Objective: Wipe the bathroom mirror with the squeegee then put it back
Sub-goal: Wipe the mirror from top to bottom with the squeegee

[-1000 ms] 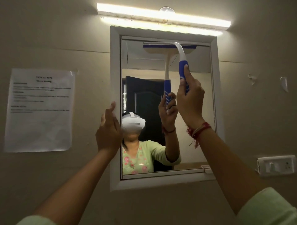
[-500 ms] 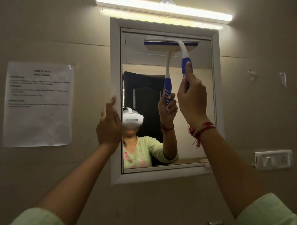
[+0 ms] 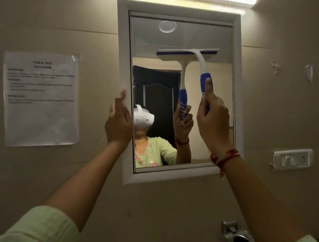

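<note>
The mirror (image 3: 151,39) has a printed sheet (image 3: 41,98) taped on the wall to its left. The left hand (image 3: 119,124) rests on the mirror's left frame, fingers straight and together. The right hand (image 3: 214,119) has its fingers clamped round the handle of the squeegee (image 3: 203,69), whose blade lies against the upper glass.

Print on paper sheet (image 3: 41,98) too blurred to read; light strip (image 3: 245,1) cut by top edge; metal fitting (image 3: 236,232) cut by bottom edge; squeegee (image 3: 203,69) handle end hidden in right hand (image 3: 214,121).

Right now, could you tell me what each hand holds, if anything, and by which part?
The right hand grips the squeegee by its blue handle. The left hand holds nothing, resting against the mirror frame.
</note>
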